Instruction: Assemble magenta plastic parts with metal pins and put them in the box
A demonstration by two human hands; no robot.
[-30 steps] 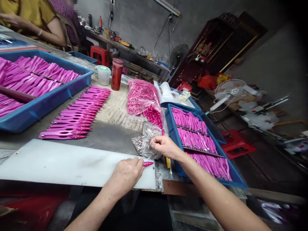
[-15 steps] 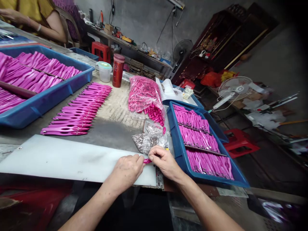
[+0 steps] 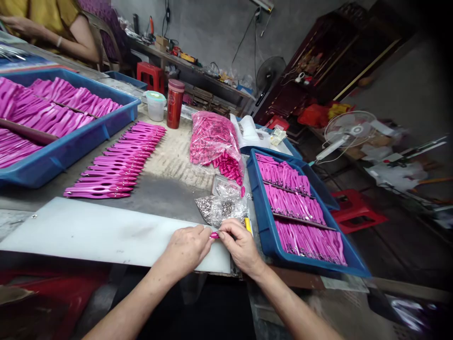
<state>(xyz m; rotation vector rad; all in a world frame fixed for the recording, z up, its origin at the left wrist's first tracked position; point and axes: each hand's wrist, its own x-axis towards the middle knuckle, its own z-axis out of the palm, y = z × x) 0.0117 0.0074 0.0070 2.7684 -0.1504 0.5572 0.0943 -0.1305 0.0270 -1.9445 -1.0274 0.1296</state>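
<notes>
Over the right end of a long white board point(image 3: 113, 233), my left hand point(image 3: 187, 246) is closed around a small glossy magenta plastic piece point(image 3: 214, 235), of which only the tip shows. My right hand point(image 3: 241, 246) pinches with thumb and forefinger right at that tip; whatever lies between those fingertips is too small to make out. Just beyond the hands sits a crumpled clear plastic bag point(image 3: 231, 208) beside a heap of tiny silvery metal parts point(image 3: 205, 208). Farther back, an open clear bag point(image 3: 212, 134) spills similar magenta pieces. Slim magenta handles point(image 3: 115, 163) lie in a neat overlapping row at left.
Blue trays of magenta parts flank the work area, one on the left point(image 3: 122, 111) and one on the right point(image 3: 262, 231). A red tumbler point(image 3: 174, 105) and a lidded tub point(image 3: 155, 107) stand behind. Near my right hand is a yellow object point(image 3: 247, 225). Another person point(image 3: 76, 35) sits at far left.
The right hand has dipped slightly, uncovering more of the yellow object behind it. Both hands stay together at the magenta piece. The whole view has shifted a little.
</notes>
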